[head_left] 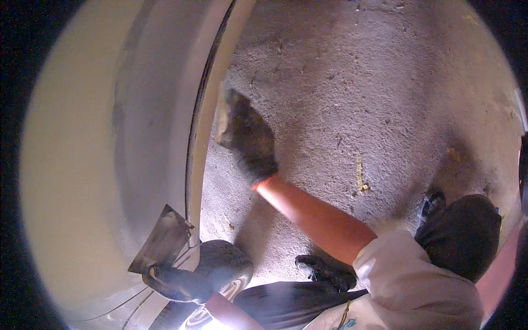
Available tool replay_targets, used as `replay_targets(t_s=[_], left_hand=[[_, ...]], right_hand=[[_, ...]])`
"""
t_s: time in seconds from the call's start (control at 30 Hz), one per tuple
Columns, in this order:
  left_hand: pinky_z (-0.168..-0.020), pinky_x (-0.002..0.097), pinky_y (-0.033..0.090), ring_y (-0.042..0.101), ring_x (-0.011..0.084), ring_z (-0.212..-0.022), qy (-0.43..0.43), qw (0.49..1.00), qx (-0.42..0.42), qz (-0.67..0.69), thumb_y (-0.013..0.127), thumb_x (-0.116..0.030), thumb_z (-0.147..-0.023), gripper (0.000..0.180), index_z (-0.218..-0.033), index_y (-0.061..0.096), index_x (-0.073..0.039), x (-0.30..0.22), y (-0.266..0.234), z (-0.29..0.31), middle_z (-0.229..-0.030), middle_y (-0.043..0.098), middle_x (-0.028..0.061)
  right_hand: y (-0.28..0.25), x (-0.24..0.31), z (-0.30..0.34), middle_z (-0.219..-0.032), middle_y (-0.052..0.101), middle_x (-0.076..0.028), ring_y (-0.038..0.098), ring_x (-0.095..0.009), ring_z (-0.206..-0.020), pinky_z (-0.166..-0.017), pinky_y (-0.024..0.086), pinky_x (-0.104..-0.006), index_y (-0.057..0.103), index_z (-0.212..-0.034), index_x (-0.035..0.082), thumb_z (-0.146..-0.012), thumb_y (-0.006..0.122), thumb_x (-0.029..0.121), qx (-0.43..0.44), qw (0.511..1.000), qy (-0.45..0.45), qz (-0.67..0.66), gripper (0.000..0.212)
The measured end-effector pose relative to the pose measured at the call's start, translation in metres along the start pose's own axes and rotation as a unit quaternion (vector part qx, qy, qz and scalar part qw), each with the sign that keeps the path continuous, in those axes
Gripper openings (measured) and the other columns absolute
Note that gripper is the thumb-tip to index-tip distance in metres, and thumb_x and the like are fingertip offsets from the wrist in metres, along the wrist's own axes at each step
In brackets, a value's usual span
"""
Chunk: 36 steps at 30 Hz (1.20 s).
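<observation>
Left hand (179, 285) gripped flat plate (165, 237) | right hand (251, 137) curled around tan piece (222, 124) | car panel (71, 137): even, light pressure seemed best

Off the car panel (151, 104): best room is over the floor (352, 88) to its right, a hand passes easily there. Right grip (248, 135) with a tan piece (223, 124) blocks the middle, just beside the panel's edge; depth gap can't be told. Panel's lower end is crowded: left grip (177, 283), flat plate (162, 239), tire (225, 256), then a dark shoe (330, 273) farther right.
</observation>
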<state>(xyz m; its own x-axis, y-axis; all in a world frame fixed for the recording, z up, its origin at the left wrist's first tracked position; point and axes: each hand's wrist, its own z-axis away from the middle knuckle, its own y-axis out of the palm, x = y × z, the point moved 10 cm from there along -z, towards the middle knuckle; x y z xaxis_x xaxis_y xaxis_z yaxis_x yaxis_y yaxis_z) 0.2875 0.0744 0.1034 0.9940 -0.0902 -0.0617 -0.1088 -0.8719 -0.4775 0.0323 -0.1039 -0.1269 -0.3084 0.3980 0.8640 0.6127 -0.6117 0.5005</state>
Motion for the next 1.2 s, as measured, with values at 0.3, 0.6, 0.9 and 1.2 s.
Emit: replay_targets(t_s=[0.3, 0.6, 0.9, 1.2], left_hand=[[-0.072, 0.0318, 0.052, 0.058, 0.0218, -0.085, -0.027, 0.999, 0.004, 0.025, 0.043, -0.032, -0.104, 0.037, -0.114, 0.054, 0.002, -0.011, 0.003, -0.003, -0.098, 0.058, 0.0145], [-0.074, 0.0336, 0.051, 0.057, 0.0240, -0.084, 0.041, 0.999, 0.005, 0.024, 0.044, -0.031, -0.103, 0.035, -0.106, 0.055, 0.001, -0.016, -0.005, -0.008, -0.094, 0.057, 0.0144], [-0.075, 0.0330, 0.052, 0.058, 0.0244, -0.087, 0.026, 0.999, -0.029, 0.012, 0.044, -0.033, -0.103, 0.038, -0.110, 0.055, 0.003, -0.015, -0.010, -0.001, -0.099, 0.058, 0.0163], [-0.077, 0.0339, 0.053, 0.059, 0.0242, -0.089, 0.061, 0.998, -0.009, 0.025, 0.045, -0.032, -0.103, 0.037, -0.112, 0.054, 0.003, -0.028, -0.007, -0.001, -0.100, 0.059, 0.0163]], right_hand=[[0.032, -0.098, 0.040, -0.102, 0.066, -0.001, 0.059, -0.010, -0.087, -0.077, 0.048, -0.0270, 0.062, -0.122, 0.006, -0.096, 0.051, 0.052, 0.079, 0.894, 0.334, -0.287, 0.054], [0.021, -0.075, -0.008, -0.105, 0.065, 0.000, 0.061, -0.010, -0.091, -0.079, 0.051, -0.0277, 0.062, -0.122, 0.010, -0.097, 0.054, 0.046, 0.039, 0.890, 0.324, -0.319, 0.044], [0.016, 0.023, -0.015, -0.093, 0.063, -0.020, 0.060, -0.036, -0.085, -0.077, 0.049, -0.0399, 0.061, -0.111, 0.001, -0.098, 0.047, 0.019, -0.063, 0.990, -0.043, 0.120, 0.026], [0.000, -0.018, -0.009, -0.116, 0.064, -0.006, 0.060, -0.016, -0.100, -0.085, 0.048, -0.0303, 0.055, -0.128, -0.001, -0.101, 0.050, 0.031, -0.022, 0.988, 0.089, -0.126, 0.043]])
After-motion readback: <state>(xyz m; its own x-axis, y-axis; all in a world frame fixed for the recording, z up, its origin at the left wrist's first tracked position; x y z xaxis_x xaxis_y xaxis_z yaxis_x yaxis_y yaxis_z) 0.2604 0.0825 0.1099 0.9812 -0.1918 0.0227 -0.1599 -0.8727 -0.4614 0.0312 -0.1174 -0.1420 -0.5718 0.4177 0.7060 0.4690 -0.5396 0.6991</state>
